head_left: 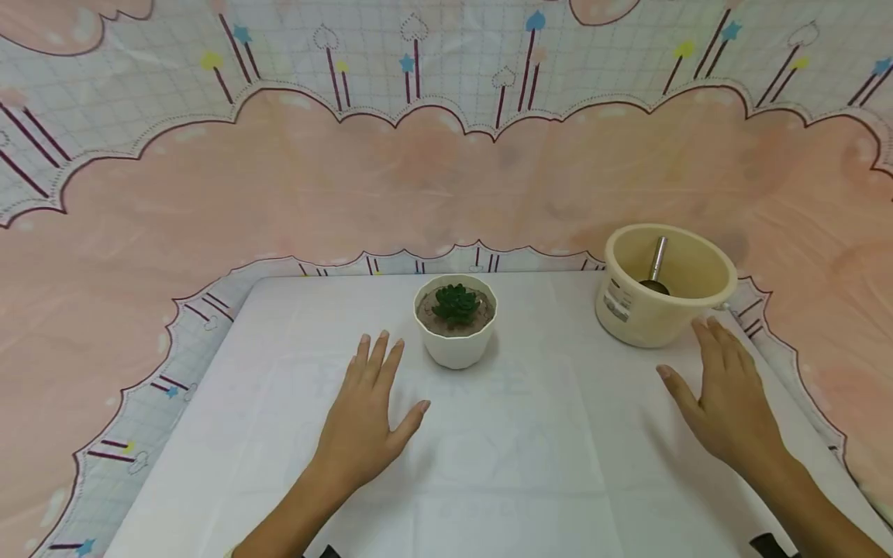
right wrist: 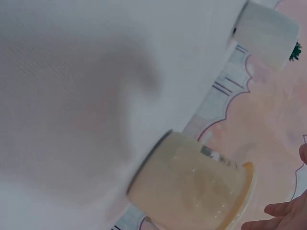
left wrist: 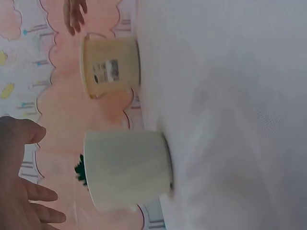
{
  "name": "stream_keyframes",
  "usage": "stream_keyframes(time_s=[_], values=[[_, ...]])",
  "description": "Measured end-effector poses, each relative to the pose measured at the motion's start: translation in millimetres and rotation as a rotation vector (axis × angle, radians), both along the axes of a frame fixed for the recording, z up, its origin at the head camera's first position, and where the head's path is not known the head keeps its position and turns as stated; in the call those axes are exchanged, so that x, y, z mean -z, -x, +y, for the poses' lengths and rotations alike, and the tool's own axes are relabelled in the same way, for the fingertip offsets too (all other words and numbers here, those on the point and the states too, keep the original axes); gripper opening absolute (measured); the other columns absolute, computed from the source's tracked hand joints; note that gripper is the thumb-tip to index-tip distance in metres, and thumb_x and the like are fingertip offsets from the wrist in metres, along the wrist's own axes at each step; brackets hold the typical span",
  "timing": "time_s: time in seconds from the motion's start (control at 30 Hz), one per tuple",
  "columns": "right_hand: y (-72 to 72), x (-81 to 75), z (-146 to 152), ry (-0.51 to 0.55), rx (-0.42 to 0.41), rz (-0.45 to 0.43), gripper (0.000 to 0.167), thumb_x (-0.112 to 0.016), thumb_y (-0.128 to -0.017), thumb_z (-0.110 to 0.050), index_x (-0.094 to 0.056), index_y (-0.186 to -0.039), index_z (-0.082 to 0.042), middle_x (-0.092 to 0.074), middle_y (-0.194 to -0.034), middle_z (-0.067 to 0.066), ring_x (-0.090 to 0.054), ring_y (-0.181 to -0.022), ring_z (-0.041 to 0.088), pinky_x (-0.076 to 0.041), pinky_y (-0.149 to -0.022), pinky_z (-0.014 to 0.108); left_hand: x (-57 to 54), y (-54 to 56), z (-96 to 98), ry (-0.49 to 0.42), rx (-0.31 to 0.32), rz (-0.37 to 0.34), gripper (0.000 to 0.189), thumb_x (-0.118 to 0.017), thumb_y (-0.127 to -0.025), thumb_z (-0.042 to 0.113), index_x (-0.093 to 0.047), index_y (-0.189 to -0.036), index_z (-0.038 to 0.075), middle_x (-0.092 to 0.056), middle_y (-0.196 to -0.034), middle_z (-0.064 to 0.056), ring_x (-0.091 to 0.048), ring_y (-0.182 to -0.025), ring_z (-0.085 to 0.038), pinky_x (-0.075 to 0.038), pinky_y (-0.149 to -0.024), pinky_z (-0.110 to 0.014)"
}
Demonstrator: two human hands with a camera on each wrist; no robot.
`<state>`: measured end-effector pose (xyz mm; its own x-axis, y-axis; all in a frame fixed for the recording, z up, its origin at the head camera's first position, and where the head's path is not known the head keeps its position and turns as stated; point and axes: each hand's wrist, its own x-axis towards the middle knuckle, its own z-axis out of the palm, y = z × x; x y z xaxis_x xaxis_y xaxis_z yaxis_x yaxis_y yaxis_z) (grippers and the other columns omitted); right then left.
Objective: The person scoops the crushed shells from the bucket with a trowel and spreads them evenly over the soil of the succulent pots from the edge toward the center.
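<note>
A white pot [head_left: 456,350] with a small green succulent [head_left: 456,304] in brown soil stands toward the back of the white table. My left hand [head_left: 364,422] hovers to the front left of it, fingers spread and thumb apart, holding nothing. Farther right is a cream bucket [head_left: 645,314], with a metal-handled tool [head_left: 657,260] leaning inside; the tool's lower end is dark. Just in front of the bucket, my right hand [head_left: 732,399] is held with straight fingers and thumb out, its fingertips close to the rim. In the left wrist view, the pot [left wrist: 127,167] is beside my left fingers.
The white tabletop [head_left: 488,480] carries both containers near its back edge. Behind and around it hangs a peach and white patterned cloth [head_left: 418,182]. A printed label [head_left: 617,301] is on the bucket's side. Dark bands show by both wrists.
</note>
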<state>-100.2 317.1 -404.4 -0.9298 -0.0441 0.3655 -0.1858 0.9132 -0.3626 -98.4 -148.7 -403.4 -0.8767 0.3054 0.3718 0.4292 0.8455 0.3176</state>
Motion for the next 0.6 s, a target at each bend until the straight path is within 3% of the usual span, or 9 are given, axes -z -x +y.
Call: stream_keyframes(time_s=[0.3, 0.6], values=[[-7.0, -3.3, -5.0, 0.024, 0.005, 0.026, 0.080, -0.061, -0.106, -0.035, -0.023, -0.163, 0.007, -0.024, -0.164, 0.037, -0.025, -0.144, 0.064, -0.014, -0.119, 0.072, -4.0, -4.0, 39.4, -0.084, 0.145, 0.007, 0.080, -0.070, -0.100, 0.043, -0.039, -0.161, 0.001, -0.028, -0.170, -0.017, -0.016, -0.159, -0.036, -0.033, -0.119, -0.056], [-11.7, -10.9, -14.7, 0.067, -0.007, 0.045, 0.078, -0.064, -0.105, -0.032, -0.025, -0.163, 0.004, -0.031, -0.161, 0.036, -0.033, -0.139, 0.064, -0.022, -0.116, 0.073, -6.2, 0.7, 82.1, -0.135, 0.285, -0.038, 0.079, -0.069, -0.102, 0.041, -0.038, -0.161, 0.000, -0.026, -0.171, -0.015, -0.017, -0.159, -0.034, -0.031, -0.121, -0.049]])
